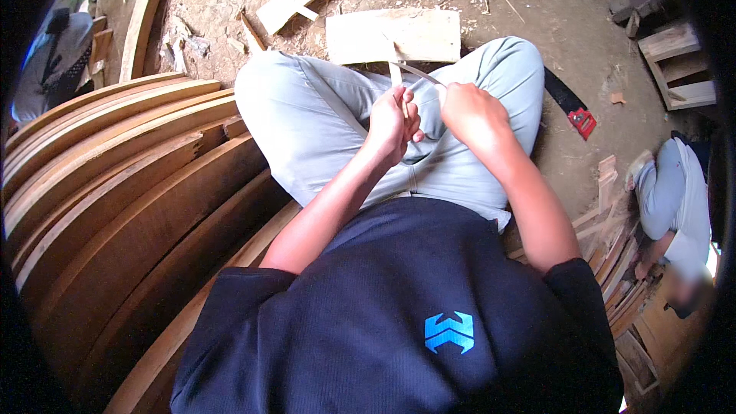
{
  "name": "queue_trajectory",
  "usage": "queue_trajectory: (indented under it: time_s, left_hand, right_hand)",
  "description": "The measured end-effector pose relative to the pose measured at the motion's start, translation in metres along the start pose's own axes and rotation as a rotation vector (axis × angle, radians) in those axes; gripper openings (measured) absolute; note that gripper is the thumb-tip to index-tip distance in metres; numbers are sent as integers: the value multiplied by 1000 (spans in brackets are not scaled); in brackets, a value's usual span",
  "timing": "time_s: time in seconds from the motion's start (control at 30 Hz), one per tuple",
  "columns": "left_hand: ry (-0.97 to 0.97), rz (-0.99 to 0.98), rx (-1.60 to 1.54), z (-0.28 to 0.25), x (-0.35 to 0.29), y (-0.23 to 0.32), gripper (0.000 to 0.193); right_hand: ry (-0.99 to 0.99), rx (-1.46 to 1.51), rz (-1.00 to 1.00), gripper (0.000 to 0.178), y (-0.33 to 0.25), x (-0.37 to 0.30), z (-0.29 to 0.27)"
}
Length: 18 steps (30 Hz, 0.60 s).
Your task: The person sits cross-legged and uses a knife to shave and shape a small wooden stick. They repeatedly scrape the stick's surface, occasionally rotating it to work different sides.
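Observation:
I sit cross-legged with both hands over my lap. My left hand (392,119) is closed around a thin, pale wooden stick (395,74), which points away from me. In my fist, my right hand (474,113) grips a knife (418,72); its handle is hidden by the fingers. The narrow blade reaches left toward the stick, and I cannot tell whether the edge touches it. Just beyond both hands, a flat, light wooden board (392,37) lies in front of my legs.
A saw (583,123) with a red handle lies right of my knee. Long curved planks (146,176) are stacked at left. Wood offcuts (294,4) and shavings litter the dirt floor. Another person (671,192) bends over wooden strips at far right; a wooden frame (682,65) stands beyond.

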<state>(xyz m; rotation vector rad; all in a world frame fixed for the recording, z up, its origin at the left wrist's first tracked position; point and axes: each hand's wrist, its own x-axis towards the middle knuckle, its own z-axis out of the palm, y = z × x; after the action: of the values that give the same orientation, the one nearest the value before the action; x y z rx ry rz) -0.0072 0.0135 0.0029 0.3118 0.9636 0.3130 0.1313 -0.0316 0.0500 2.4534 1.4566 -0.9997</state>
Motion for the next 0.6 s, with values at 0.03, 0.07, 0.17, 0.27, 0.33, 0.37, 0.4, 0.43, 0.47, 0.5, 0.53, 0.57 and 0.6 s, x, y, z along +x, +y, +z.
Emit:
queue_trajectory:
  time_s: [0.03, 0.07, 0.17, 0.27, 0.33, 0.37, 0.4, 0.43, 0.47, 0.5, 0.53, 0.57, 0.6]
  left_hand:
    - [-2, -4, 9, -2, 2, -1, 26]
    - [-5, -8, 19, -3, 3, -2, 27]
    - [0, -7, 33, 2, 2, -1, 25]
    - [10, -20, 38, 4, 1, -3, 24]
    - [51, -38, 18, 7, 1, -2, 23]
    - [34, -25, 27, 5, 1, 0, 23]
    - [10, -22, 32, 5, 2, -2, 23]
    - [-14, -19, 36, 4, 2, -4, 23]
    - [-15, -14, 65, 2, 4, -5, 24]
    - [-2, -14, 62, 2, 4, -5, 24]
    - [10, -14, 58, 3, 3, -5, 24]
    - [23, -13, 54, 3, 4, -5, 24]
    - [28, -22, 49, 4, 3, -4, 24]
  right_hand:
    - [-16, 7, 8, 46, -2, -8, -7]
    - [-27, 9, 36, 45, -4, -10, -9]
    - [-6, 19, 56, 35, 0, 3, 2]
    - [-23, 17, 83, 34, -5, 6, 3]
    - [-45, 8, 74, 34, -8, -4, -5]
    - [-56, 3, 68, 34, -10, -7, -6]
    - [-44, 24, 79, 34, -8, -4, -3]
    - [-31, 44, 90, 33, -7, 4, 3]
    - [-19, 64, 100, 32, -5, 11, 8]
    - [-17, 41, 82, 32, -3, 18, 9]
    - [-14, 19, 64, 31, 0, 24, 10]
    - [-11, -5, 46, 31, 2, 27, 10]
    - [-8, 32, 62, 28, 3, 26, 9]
